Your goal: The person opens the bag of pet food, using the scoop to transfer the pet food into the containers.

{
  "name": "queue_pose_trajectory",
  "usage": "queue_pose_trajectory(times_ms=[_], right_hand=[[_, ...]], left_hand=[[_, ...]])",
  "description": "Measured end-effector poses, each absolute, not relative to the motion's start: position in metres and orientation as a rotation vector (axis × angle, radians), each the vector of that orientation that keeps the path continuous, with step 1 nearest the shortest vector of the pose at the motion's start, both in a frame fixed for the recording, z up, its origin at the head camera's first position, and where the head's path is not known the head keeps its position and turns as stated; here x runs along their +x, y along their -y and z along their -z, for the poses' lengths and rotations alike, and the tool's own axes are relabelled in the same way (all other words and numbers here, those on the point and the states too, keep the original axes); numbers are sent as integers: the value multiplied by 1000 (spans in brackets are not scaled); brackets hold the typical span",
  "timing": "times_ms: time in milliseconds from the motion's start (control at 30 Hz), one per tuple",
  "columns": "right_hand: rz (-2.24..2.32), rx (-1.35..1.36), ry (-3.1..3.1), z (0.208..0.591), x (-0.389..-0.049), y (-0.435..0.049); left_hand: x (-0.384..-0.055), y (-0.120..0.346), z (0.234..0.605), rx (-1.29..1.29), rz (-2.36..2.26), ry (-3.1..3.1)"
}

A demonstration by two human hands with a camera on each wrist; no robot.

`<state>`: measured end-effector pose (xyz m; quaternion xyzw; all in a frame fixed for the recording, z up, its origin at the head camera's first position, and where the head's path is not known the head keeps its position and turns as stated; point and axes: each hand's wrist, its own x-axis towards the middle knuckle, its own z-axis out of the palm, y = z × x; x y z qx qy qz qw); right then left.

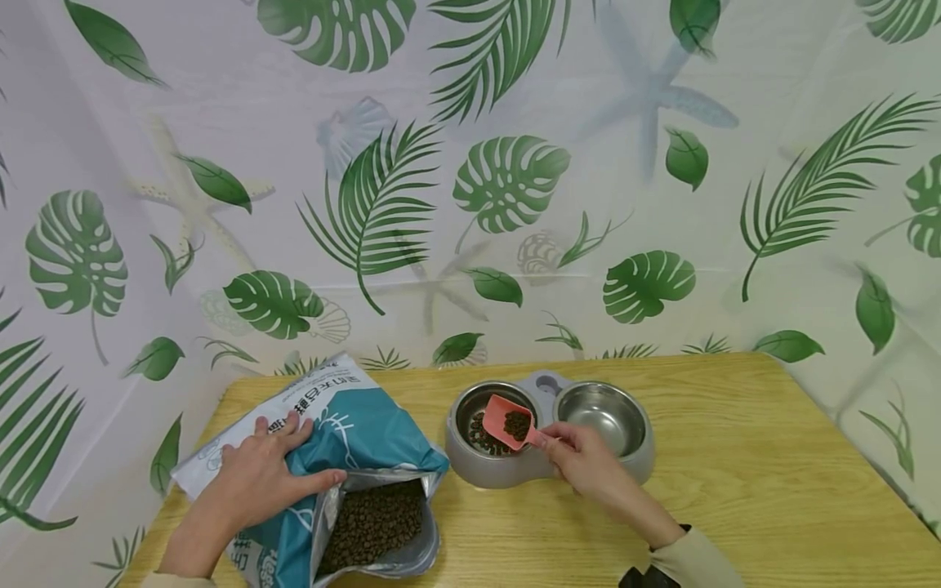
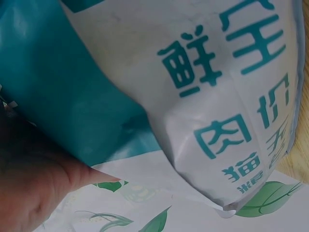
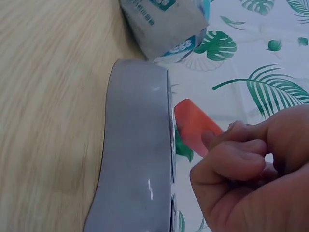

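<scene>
The right hand point(image 1: 588, 460) grips the pink scoop point(image 1: 497, 412) above the left bowl point(image 1: 465, 415), the left hand point(image 1: 260, 472) rests spread on the bag point(image 1: 382, 422) further left, and a careless wrist tilt could spill kibble point(image 1: 518, 425) outside

Pink scoop point(image 1: 497, 417) (part-filled); over bowl point(image 1: 478, 470)

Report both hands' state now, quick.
Left hand: open, resting on the teal-and-white bag.
Right hand: closed, holding the pink scoop by its handle.
</scene>
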<state>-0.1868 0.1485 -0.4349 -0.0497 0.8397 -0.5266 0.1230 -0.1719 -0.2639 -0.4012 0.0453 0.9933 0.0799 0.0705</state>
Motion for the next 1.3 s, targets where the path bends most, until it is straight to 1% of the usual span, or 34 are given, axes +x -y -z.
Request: queue_pose_trajectory(times_ms=[300, 767, 1100, 1300], right_hand=[[1201, -267, -2896, 446, -198, -146], [1109, -429, -2962, 455, -202, -134], [1026, -531, -3125, 444, -203, -144], [815, -544, -3245, 439, -200, -148]], left_hand=[[-172, 263, 401, 139, -248, -2981], [-173, 264, 401, 147, -247, -2988], [-172, 265, 398, 145, -237, -2993], [-171, 264, 399, 148, -241, -2992]])
